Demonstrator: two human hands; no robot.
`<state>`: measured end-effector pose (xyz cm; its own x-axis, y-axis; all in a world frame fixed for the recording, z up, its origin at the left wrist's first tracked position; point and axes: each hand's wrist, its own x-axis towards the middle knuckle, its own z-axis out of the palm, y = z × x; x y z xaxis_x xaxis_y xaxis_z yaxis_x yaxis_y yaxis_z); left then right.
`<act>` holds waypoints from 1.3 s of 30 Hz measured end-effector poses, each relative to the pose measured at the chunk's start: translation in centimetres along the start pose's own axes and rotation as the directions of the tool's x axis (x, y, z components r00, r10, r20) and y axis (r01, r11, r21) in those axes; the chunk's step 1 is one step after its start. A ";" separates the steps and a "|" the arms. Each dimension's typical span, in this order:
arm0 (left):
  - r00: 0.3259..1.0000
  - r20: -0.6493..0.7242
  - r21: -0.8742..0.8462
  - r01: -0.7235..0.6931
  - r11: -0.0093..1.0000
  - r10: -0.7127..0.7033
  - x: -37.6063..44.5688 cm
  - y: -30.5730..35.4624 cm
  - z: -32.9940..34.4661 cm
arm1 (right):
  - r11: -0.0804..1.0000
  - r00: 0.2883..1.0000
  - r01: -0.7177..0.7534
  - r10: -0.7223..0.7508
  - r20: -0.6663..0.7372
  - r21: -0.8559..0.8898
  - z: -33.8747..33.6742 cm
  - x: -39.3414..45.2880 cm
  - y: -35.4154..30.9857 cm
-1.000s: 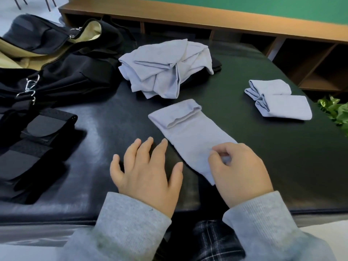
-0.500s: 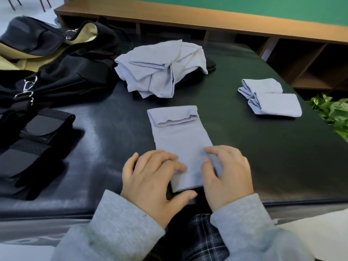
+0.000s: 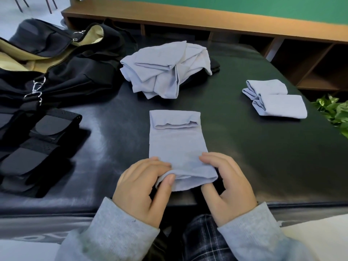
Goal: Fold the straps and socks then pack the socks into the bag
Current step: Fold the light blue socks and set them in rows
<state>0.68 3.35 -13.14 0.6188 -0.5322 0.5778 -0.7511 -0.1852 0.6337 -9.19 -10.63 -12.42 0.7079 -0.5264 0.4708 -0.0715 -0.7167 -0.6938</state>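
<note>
Right at the near edge of the black table (image 3: 244, 147), both hands are on one pale blue sock (image 3: 175, 144) that lies lengthwise, pointing away from the person. Its far end is already turned over into a short fold, and its near end is lifted off the surface and curling back over itself. On one side the left hand (image 3: 139, 189) pinches that near end, thumb underneath and curled fingers on top; on the other the right hand (image 3: 231, 185) grips the opposite corner the same way, its fingers bent over the upper layer and its thumb tucked beneath. Grey sleeves (image 3: 116, 232) cover both wrists, and a dark checked garment (image 3: 203, 238) shows between them below the table edge. Beyond the sock, toward the middle of the table, sits a loose heap of unfolded pale blue socks (image 3: 162, 72). Off to the right, well apart from the hands, two folded socks (image 3: 276, 100) lie side by side and touching. Along the left side rest folded black straps (image 3: 37, 144), stacked one against another. Behind them the black bag (image 3: 62, 72) lies open, its tan lining and metal clips showing. A wooden shelf (image 3: 226, 21) runs along the far side, and green leaves (image 3: 335, 113) show at the right edge.
</note>
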 end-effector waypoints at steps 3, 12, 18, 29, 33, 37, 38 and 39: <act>0.998 0.030 -0.009 0.046 0.999 -0.046 0.0 0.3 -0.1 | 0.996 0.998 0.000 -0.006 -0.070 -0.085 0.2 0.2 0.1; 0.978 -0.033 -0.030 0.205 0.978 -0.206 0.2 0.9 0.1 | 0.986 0.982 -0.161 0.155 -0.109 -0.052 0.7 0.3 -0.7; 0.956 -0.113 -0.057 0.267 0.962 -0.272 0.3 0.6 0.6 | 0.975 0.972 -0.199 0.184 -0.147 -0.098 1.2 0.3 -0.7; 0.986 -0.091 0.219 0.156 0.963 -0.138 0.6 0.1 0.9 | 0.982 0.983 -0.098 0.070 -0.168 -0.159 1.6 0.4 0.0; 0.987 -0.041 0.311 0.159 0.937 -0.154 0.8 0.8 1.0 | 0.982 0.993 -0.073 0.056 -0.101 -0.175 1.6 0.4 -0.4; 0.994 0.042 0.332 0.081 0.940 -0.100 0.6 1.1 1.0 | 0.975 0.999 -0.028 0.018 -0.046 -0.221 1.6 0.2 -1.0; 0.994 0.055 0.330 0.074 0.941 -0.097 0.6 1.1 1.0 | 0.973 0.999 -0.028 0.019 -0.043 -0.230 1.6 0.2 -1.1; 0.993 0.061 0.326 0.072 0.943 -0.097 0.6 1.1 0.9 | 0.971 0.999 -0.030 0.021 -0.042 -0.239 1.6 0.2 -1.1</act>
<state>0.01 2.02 -12.53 0.6737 -0.5614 0.4807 -0.7383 -0.4825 0.4713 -7.82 -9.19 -12.43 0.6759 -0.5601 0.4790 -0.2586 -0.7889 -0.5575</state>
